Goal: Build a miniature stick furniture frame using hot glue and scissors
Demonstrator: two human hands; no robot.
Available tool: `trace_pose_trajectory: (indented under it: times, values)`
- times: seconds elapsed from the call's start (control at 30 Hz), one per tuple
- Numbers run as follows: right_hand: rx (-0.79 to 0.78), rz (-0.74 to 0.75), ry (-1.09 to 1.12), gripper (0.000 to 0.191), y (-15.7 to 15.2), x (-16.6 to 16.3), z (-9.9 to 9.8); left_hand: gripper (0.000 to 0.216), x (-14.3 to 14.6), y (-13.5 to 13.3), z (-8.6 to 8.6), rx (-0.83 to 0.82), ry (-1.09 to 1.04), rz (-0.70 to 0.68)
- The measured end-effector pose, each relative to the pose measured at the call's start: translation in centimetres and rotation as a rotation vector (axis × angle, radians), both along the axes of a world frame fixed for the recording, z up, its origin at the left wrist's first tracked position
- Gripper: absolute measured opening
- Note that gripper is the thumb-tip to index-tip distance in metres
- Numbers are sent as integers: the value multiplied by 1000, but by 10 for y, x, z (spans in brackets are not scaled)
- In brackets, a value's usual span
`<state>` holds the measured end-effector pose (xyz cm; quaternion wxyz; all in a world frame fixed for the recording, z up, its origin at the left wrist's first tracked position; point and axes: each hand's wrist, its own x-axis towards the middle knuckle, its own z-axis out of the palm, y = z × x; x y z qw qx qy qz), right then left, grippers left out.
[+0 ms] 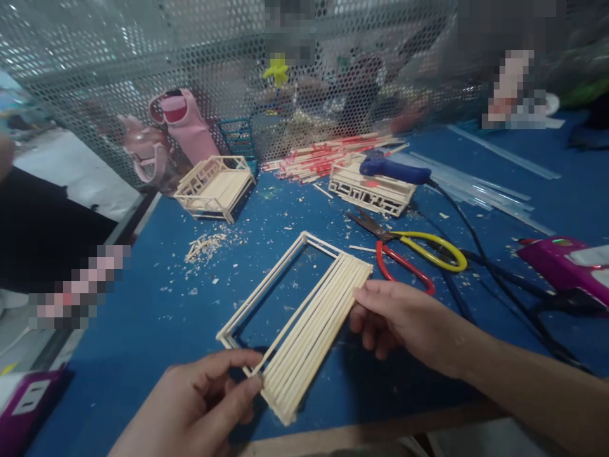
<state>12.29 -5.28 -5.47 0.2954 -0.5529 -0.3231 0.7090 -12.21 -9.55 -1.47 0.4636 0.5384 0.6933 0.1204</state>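
Both my hands hold a flat frame of pale wooden sticks (304, 317) just above the blue table (143, 317). One half of the frame is filled with sticks laid side by side, the other half is an open rectangle. My left hand (200, 400) pinches the near end of the stick panel. My right hand (404, 317) grips the far right edge of it with curled fingers.
Red and yellow handled scissors (409, 251) lie right of the frame. A blue glue gun (392, 170) rests on a stick model (371, 187). A small stick bench (216, 187), loose sticks (328, 155), wood chips (207, 247), black cables (499, 279) and a purple device (566, 263) surround the area.
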Motion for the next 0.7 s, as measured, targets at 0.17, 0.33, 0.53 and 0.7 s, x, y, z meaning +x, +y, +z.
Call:
trace_pose_trajectory:
  times: [0.17,0.33,0.53,0.7]
  values:
    - [12,75,-107,29,20,-1,9,39,12,34,20,237,184,-189]
    - [68,110,-103,28,33,-3,8,32,60,98,13,364,-42,-293]
    - [92,123,-97,26,35,-5,4,29,96,131,-11,165,-64,-379]
    - [85,127,-88,25,35,-2,4,26,92,131,-15,91,-80,-341]
